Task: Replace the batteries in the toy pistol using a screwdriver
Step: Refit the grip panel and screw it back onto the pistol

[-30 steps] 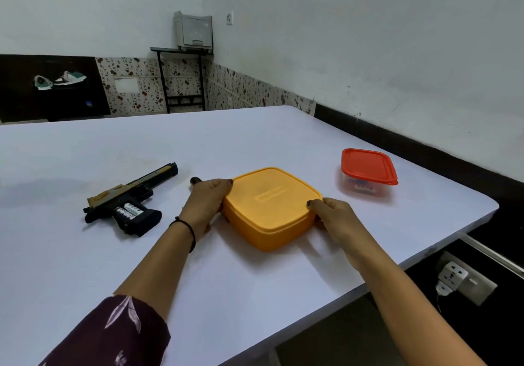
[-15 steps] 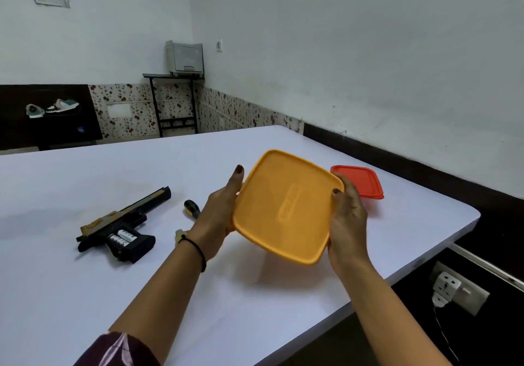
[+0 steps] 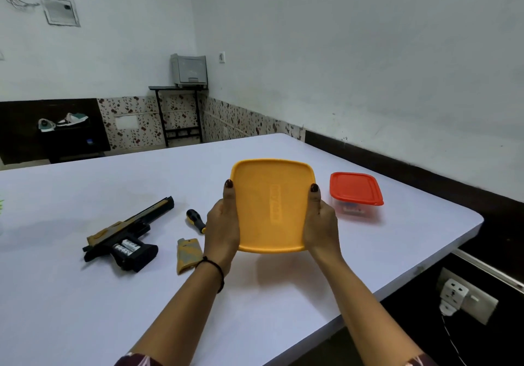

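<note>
Soft, even indoor light, faint shadows, sharp focus, with wide-angle bending at the edges.

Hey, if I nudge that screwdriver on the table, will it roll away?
Probably somewhat: the screwdriver has a rounded handle and lies flat on the smooth table, so a sideways nudge could roll it. It looks short and stubby, so likely light and easy to lift.

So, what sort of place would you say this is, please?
Probably a plain home or office room: a white table, a printer on a corner stand, shoes on a dark shelf.
</note>
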